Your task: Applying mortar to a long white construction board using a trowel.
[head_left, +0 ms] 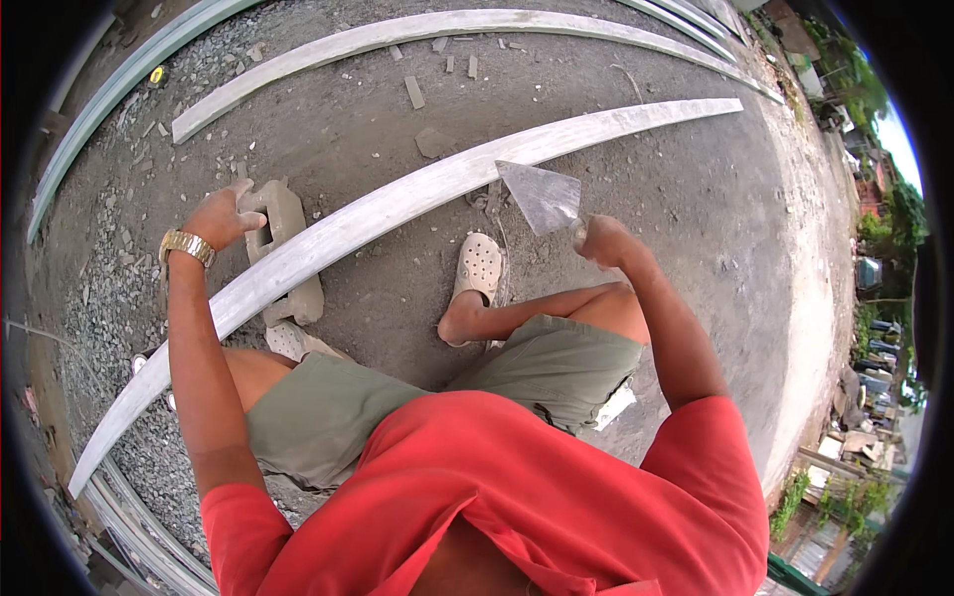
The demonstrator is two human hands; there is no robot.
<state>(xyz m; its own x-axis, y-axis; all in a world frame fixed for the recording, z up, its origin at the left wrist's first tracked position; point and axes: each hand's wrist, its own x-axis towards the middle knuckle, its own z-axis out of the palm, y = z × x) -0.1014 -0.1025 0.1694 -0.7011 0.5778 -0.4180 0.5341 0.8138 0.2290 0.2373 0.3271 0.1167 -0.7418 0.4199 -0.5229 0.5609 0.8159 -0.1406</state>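
Note:
My right hand [602, 241] is closed round the handle of a trowel [545, 195]. The trowel's grey pointed blade extends up and left, its tip overlapping the edge of a long pale metal bar [397, 199] in this view. At the left, my left hand [225, 215] grips the near-side wall of a grey hollow concrete block [286, 214], thumb by its opening. That bar crosses in front of the block's middle, hiding part of it. A gold watch [189, 244] is on my left wrist.
My feet, in pale clogs [481, 263], are on the grey ground by the bar. Another long bar [417, 28] lies farther off, with broken chips [413, 92] before it. Gravel [109, 258] spreads at the left; more metal lengths [139, 526] lie lower left.

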